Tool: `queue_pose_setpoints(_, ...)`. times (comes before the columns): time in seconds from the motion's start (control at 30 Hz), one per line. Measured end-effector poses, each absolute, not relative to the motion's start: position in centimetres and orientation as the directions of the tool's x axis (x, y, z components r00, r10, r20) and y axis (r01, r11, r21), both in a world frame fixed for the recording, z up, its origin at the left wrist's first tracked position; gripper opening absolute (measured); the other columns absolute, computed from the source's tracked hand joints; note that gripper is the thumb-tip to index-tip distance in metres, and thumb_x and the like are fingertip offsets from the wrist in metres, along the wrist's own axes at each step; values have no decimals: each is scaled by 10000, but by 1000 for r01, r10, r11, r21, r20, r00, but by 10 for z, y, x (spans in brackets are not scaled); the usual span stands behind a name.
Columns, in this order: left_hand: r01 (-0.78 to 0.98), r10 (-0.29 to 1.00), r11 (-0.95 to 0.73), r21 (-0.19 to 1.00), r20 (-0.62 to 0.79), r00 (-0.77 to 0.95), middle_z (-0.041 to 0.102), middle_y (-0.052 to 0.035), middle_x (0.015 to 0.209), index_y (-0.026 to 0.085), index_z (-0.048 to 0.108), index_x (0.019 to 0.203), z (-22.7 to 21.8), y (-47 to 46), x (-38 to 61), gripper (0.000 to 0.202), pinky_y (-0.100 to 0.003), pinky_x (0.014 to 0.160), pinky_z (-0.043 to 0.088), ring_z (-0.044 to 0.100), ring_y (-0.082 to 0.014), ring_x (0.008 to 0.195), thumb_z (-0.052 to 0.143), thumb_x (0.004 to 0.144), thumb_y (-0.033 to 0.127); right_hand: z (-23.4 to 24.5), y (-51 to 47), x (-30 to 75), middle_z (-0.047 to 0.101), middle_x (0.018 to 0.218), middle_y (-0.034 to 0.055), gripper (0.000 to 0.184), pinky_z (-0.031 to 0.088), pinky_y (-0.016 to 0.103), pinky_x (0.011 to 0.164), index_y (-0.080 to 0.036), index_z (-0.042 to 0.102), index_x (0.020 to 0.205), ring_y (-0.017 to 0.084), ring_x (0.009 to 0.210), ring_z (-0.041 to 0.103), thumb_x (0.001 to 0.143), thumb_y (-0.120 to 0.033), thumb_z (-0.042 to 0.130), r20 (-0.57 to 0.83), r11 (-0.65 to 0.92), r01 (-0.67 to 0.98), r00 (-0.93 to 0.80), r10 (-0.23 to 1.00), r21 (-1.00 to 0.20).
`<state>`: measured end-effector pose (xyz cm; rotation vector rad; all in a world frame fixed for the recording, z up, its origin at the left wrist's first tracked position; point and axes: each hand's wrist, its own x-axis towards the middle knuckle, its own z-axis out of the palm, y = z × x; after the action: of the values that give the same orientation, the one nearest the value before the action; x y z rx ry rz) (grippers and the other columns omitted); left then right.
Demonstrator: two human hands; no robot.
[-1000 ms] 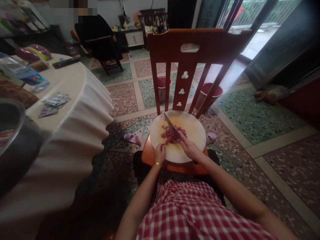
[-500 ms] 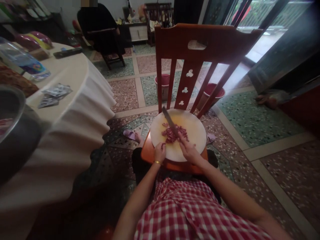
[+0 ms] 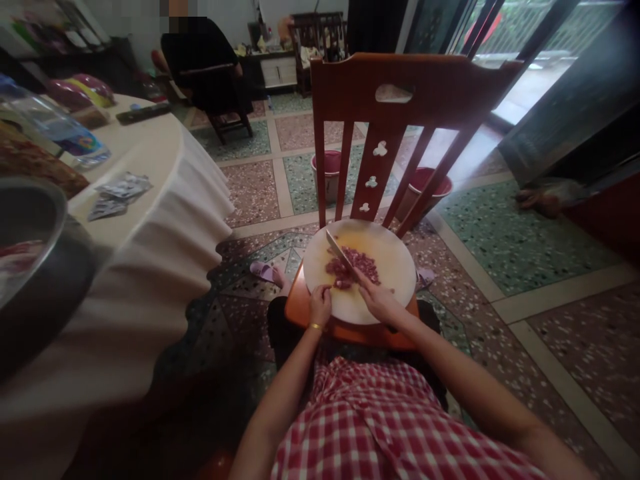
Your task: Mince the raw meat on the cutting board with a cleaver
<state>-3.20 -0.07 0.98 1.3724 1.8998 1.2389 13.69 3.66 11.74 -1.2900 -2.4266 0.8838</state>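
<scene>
Knife (image 3: 339, 250) in the right hand (image 3: 383, 303), its fingers wrapped around the handle, lies across the chopped meat (image 3: 367, 264) on a round cutting board (image 3: 397, 263). The board sits on the seat of a wooden chair (image 3: 297, 310), between the person's legs. The left hand (image 3: 320, 308) is at the board's near left edge, fingers curled in beside the meat; whether they pinch a piece or only steady the rim is too small to tell.

The likeliest trouble, I judge, is a cut: those left fingers are near the blade, and slick meat could make the edge skid toward them. The board could also slide or tip if pressed hard on one side, since it takes up most of the seat and its right side comes close to the seat's edge. A wide sweep could push scraps over the rim to the floor.

The knife's long axis runs slantwise across the board, from the grip at the near right to the tip at the far left. The tip points away from the person, toward the chair's left-hand slats, with meat on both sides of the blade.
</scene>
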Motion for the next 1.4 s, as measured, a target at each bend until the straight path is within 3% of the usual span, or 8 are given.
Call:
queue_pose_setpoints(0.1, 457, 904, 83, 886, 126, -408, 601, -61, 845, 149, 586, 867, 9, -1, -34, 211, -268, 776, 435, 553, -137, 821, 387, 805, 184, 116, 36, 137, 459, 1281, 73, 536, 410, 322, 869, -214, 132, 1389, 205, 1072, 508, 883, -258, 303, 79, 489, 589, -585, 808, -643)
queue_pose_setpoints(0.27, 461, 899, 62, 885, 151, -412, 607, -62, 831, 144, 587, 847, 8, -3, -32, 203, -273, 768, 438, 556, -137, 808, 391, 796, 164, 98, 33, 135, 543, 1185, 114, 512, 436, 332, 830, -165, 204, 1374, 207, 980, 567, 876, -222, 307, -76, 449, 605, -646, 760, -658)
queue_pose_setpoints(0.6, 397, 887, 67, 915, 128, -445, 606, -55, 821, 148, 580, 846, 1, -4, -32, 197, -261, 754, 445, 561, -131, 796, 394, 793, 183, 97, 17, 140, 602, 1085, 122, 520, 454, 364, 796, -171, 203, 1376, 216, 903, 595, 869, -224, 305, -110, 442, 608, -660, 743, -659)
queue_pose_setpoints(0.77, 374, 876, 70, 925, 123, -467, 600, -49, 812, 152, 581, 846, 0, -5, -32, 203, -258, 761, 443, 556, -127, 795, 389, 800, 199, 96, 17, 140, 544, 1180, 105, 540, 431, 341, 836, -206, 151, 1388, 205, 966, 564, 874, -246, 311, 18, 487, 561, -643, 765, -670)
queue_pose_setpoints(0.9, 384, 888, 62, 921, 125, -442, 602, -50, 822, 153, 582, 851, 1, -5, -33, 195, -265, 771, 440, 555, -130, 804, 400, 796, 194, 97, 22, 140, 637, 1007, 101, 529, 463, 312, 743, -175, 205, 1377, 191, 775, 619, 863, -232, 317, -111, 421, 638, -623, 775, -645)
queue_pose_setpoints(1.1, 407, 894, 50, 912, 141, -424, 592, -55, 815, 148, 582, 845, 7, -6, -28, 198, -272, 771, 441, 545, -133, 802, 392, 796, 176, 105, 33, 146, 602, 1080, 105, 528, 439, 296, 756, -164, 166, 1384, 179, 786, 607, 881, -260, 297, 49, 433, 595, -551, 833, -677)
queue_pose_setpoints(1.27, 528, 871, 72, 846, 205, -446, 554, -65, 873, 157, 576, 945, 10, -6, -44, 232, -284, 817, 430, 526, -142, 859, 396, 803, 189, 103, 35, 153, 661, 916, 99, 510, 449, 281, 687, -137, 231, 1366, 192, 730, 620, 875, -255, 302, -89, 336, 688, -503, 860, -643)
queue_pose_setpoints(1.4, 663, 859, 218, 717, 182, -479, 492, -89, 970, 153, 557, 1017, 6, 5, -71, 278, -315, 882, 400, 504, -166, 926, 489, 751, 203, 106, 35, 156, 582, 1120, 120, 525, 424, 300, 790, -170, 186, 1381, 197, 854, 606, 878, -269, 303, 49, 393, 652, -480, 876, -648)
